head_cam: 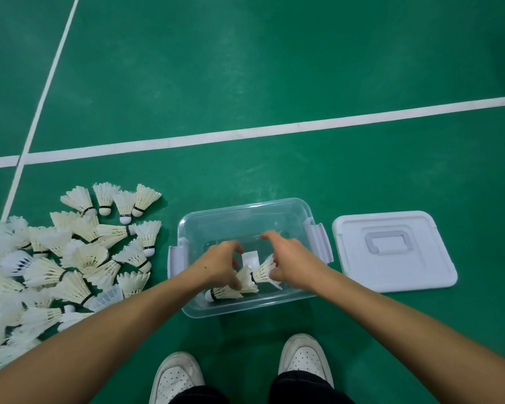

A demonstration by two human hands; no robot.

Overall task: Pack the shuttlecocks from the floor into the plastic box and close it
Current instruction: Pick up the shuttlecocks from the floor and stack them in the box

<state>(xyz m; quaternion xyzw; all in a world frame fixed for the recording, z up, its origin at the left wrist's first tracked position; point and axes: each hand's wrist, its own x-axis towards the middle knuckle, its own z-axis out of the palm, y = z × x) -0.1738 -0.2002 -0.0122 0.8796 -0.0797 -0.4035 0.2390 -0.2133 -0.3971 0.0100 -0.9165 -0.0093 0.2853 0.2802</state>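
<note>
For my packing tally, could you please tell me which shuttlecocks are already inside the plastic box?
Only the few shuttlecocks under both hands, at the near end of the clear box. The others lie piled on the green floor left of it.

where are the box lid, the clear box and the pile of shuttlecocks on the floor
box lid (420, 269): head view, flat top below its handle recess
clear box (242, 212): head view, far wall by the rim
pile of shuttlecocks (82, 255): head view, feathers in the heap's middle
</note>
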